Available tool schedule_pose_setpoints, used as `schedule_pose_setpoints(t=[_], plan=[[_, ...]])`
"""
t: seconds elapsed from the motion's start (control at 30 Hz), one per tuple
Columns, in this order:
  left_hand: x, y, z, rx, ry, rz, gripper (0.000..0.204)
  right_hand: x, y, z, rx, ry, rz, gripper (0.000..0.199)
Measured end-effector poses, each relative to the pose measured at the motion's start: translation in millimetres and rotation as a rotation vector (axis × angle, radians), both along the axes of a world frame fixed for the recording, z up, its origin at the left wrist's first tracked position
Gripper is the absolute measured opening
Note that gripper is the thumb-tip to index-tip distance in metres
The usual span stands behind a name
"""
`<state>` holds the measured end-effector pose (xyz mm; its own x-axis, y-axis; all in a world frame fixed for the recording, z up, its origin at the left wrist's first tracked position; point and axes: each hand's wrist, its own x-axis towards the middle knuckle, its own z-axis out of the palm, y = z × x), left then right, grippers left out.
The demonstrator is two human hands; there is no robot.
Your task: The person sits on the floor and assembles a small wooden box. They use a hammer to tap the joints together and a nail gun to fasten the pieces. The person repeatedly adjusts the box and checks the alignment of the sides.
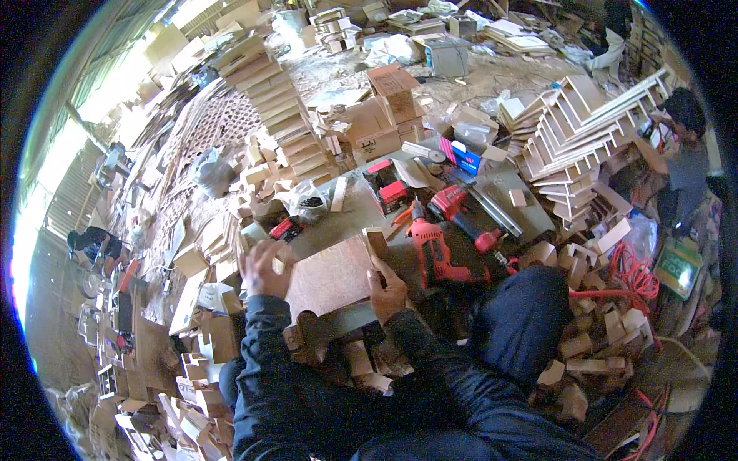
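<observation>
A flat, light-brown wooden board (329, 275) lies before me on the low grey work table (323, 235). My right hand (389, 290) grips its right edge, the thumb on the near side. A small wood block (375, 241) stands at the board's far right corner, above the right fingertips. At the left edge is my left hand (266, 269), its fingers apart and bent; whether they touch the board I cannot tell. Right of the board lie a red corded drill (435, 250) and a red-and-black nail gun (463, 217).
Red-and-black tool cases (384, 187) and a blue box (461, 157) lie toward the table's far side. Stacked wooden frames (569, 146) rise at the right, near another person (684, 169). Wood offcuts (607, 338) and a coiled red hose (634, 270) crowd my right side.
</observation>
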<state>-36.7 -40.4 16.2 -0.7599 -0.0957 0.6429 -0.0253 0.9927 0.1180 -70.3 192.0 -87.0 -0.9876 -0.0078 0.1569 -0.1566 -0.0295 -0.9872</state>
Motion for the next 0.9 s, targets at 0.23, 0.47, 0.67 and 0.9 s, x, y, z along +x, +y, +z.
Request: schedule_pose_setpoints(t=[0.23, 0.47, 0.67, 0.9], plan=[[30.5, -21.2, 52.1, 0.703, 0.398, 0.155, 0.024, 5.0, -8.9, -2.9, -0.109, 0.025, -0.114, 0.030], [-40.4, 40.8, 4.6, 0.185, -0.385, -0.260, 0.038, 6.4, -18.9, -16.4, -0.108, -0.089, -0.089, 0.027], [-86.0, 73.7, -33.2, 0.306, -0.615, -0.391, 0.043, 8.0, -10.2, -13.2, -0.152, -0.045, -0.058, 0.027], [-93.1, 62.0, -42.9, 0.394, -0.618, -0.334, 0.044, 5.7, -3.6, -9.3, -0.056, -0.033, -0.056, 0.027]])
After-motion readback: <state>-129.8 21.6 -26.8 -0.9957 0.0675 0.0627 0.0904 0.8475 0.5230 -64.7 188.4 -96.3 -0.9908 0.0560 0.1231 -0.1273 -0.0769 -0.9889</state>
